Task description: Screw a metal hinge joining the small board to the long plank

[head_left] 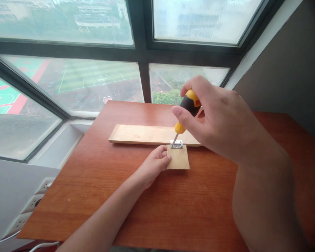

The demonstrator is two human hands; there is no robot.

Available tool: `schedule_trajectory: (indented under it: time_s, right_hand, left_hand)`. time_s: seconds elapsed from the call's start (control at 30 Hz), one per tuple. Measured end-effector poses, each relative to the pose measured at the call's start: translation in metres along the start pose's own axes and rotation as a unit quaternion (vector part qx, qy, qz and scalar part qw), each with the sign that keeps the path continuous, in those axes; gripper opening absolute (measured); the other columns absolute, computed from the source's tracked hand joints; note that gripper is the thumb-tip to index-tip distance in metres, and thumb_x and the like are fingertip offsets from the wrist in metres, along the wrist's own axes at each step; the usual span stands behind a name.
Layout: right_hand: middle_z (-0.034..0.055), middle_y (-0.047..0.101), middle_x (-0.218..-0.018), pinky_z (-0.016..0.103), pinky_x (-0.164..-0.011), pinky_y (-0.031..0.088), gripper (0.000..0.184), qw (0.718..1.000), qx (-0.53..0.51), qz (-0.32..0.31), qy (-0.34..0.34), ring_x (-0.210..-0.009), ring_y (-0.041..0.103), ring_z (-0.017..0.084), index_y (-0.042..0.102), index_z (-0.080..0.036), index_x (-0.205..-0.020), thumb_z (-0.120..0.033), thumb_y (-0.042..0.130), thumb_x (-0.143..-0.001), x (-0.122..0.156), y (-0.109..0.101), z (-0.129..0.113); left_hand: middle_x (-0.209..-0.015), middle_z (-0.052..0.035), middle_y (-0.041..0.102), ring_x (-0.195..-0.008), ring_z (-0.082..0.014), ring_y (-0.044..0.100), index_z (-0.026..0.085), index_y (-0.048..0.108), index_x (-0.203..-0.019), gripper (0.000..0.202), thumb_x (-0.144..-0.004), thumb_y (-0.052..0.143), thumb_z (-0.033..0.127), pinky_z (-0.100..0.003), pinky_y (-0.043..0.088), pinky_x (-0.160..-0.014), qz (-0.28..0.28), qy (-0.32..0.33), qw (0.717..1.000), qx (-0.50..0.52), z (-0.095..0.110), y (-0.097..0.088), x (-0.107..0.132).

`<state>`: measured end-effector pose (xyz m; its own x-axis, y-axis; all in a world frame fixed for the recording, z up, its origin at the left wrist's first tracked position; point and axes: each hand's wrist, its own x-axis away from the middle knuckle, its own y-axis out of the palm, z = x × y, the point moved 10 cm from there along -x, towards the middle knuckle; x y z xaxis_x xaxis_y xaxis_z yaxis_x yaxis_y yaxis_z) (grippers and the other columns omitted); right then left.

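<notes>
Your right hand [223,119] is wrapped around the black-and-yellow handle of the screwdriver [191,105], thumb and fingers closed on it, with the shaft slanting down to the metal hinge [179,144]. Your left hand [156,161] pinches the left edge of the small wooden piece [179,160], which sits over the table [189,206] on the near side of the long board [141,134]. The hinge lies across the seam between the two.

The small piece looks thin, light and stiff, so it probably twists easily under a turning tool; its left edge, near the hinge, is a sensible hold. The long board should be heavier and steadier, though on that smooth tabletop it may slide; its long edges offer the best grip. The screwdriver's fat handle likely suits a full-palm grasp, while the slim metal shaft (whether its tip is seated in a screw, you cannot tell from here) could skid on the hard, slippery hinge plate.
</notes>
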<state>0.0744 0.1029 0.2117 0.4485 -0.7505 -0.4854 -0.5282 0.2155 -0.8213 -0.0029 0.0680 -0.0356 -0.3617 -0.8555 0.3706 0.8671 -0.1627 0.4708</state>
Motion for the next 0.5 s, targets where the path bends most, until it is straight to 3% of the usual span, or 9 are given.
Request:
schedule_trajectory:
  time_s: [0.13,0.37,0.5]
  right_hand:
    - [0.0048,0.065,-0.102,0.035,-0.066,0.048,0.038,0.996,-0.052,-0.066,-0.035,-0.080,0.060,0.022,0.053,-0.027,-0.119,-0.018,0.052,-0.082,0.004,0.004,-0.013]
    - [0.0038,0.066,-0.091,0.035,-0.065,0.046,0.026,0.999,0.005,-0.036,-0.016,-0.077,0.061,0.022,0.060,-0.025,-0.110,-0.037,0.054,-0.088,-0.001,0.007,-0.004]
    - [0.0050,0.066,-0.104,0.037,-0.072,0.048,0.030,0.997,-0.035,-0.060,-0.044,-0.086,0.061,0.023,0.058,-0.025,-0.114,-0.026,0.056,-0.084,0.002,0.009,-0.008]
  left_hand:
    - [-0.095,-0.0067,0.069,-0.089,-0.0193,0.066,0.017,0.057,-0.102,0.033,-0.077,0.073,0.029,-0.030,0.048,-0.081,-0.008,0.013,1.000,0.011,0.002,0.002,0.000]
    - [-0.100,-0.0082,0.069,-0.086,-0.0176,0.066,0.017,0.055,-0.103,0.033,-0.078,0.072,0.029,-0.028,0.048,-0.079,-0.001,0.002,1.000,0.000,0.000,0.000,0.000]
    - [-0.098,-0.0083,0.070,-0.087,-0.0189,0.067,0.017,0.056,-0.102,0.035,-0.075,0.075,0.031,-0.030,0.048,-0.080,-0.010,0.013,1.000,0.015,0.002,0.001,0.000]
